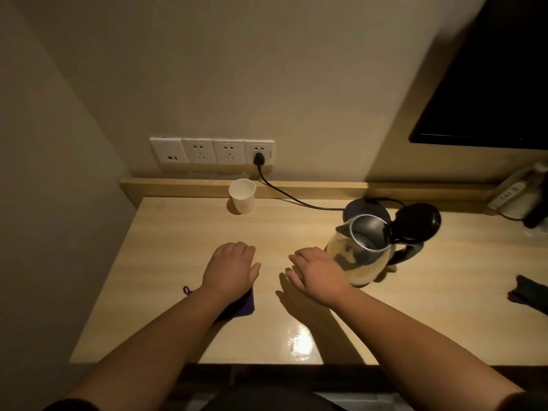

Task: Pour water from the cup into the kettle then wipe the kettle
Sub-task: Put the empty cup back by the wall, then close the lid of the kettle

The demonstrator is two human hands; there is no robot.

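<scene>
While both hands lie flat, each grip slack and empty, the cup (242,196) waits by the wall. I'd take it low around the middle, then tip slowly over the open kettle (360,253).

Hotel-style room, wooden desk (184,232) against plain wall, row of sockets (212,151), kettle (363,250) with plugged-in base, paper cup (242,195), wall-mounted TV (489,84), remote (507,195)
</scene>
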